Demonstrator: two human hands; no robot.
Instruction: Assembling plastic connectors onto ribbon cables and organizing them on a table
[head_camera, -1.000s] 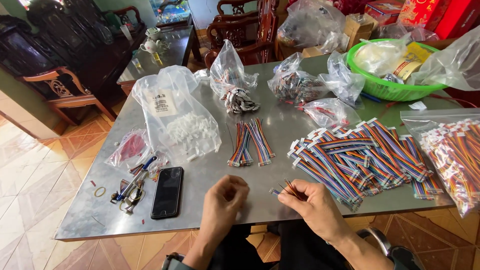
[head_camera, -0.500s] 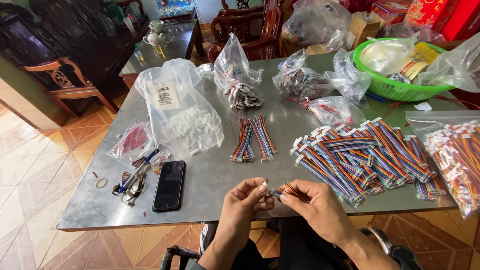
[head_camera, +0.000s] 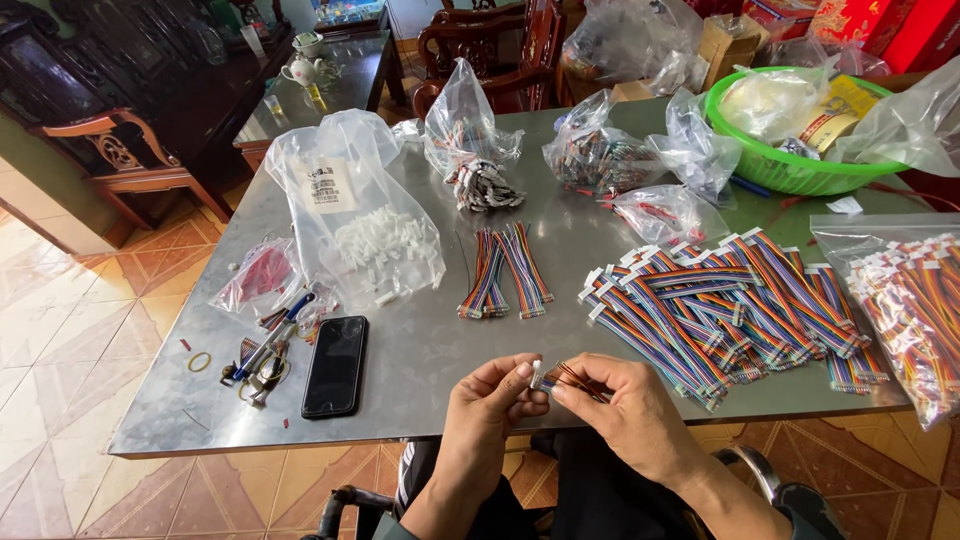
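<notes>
My left hand (head_camera: 490, 412) pinches a small white plastic connector (head_camera: 538, 374) at the near edge of the steel table (head_camera: 420, 340). My right hand (head_camera: 625, 405) holds a short bundle of coloured wires (head_camera: 580, 378) whose ends meet that connector. Both hands touch each other over the table's front edge. A small loose group of coloured wire ribbons (head_camera: 505, 268) lies in the table's middle. A large heap of finished rainbow ribbons with white connectors (head_camera: 720, 300) lies just right of my hands.
A clear bag of white connectors (head_camera: 365, 230) stands at the left, a black phone (head_camera: 335, 365) and pens with keys (head_camera: 265, 350) near it. Several more plastic bags (head_camera: 600, 155) and a green basket (head_camera: 790, 160) sit at the back. A bag of ribbons (head_camera: 910, 300) is far right.
My two hands have come together, with the connector now between the left fingers and the wire ends pressed against it. The view has shifted slightly closer.
</notes>
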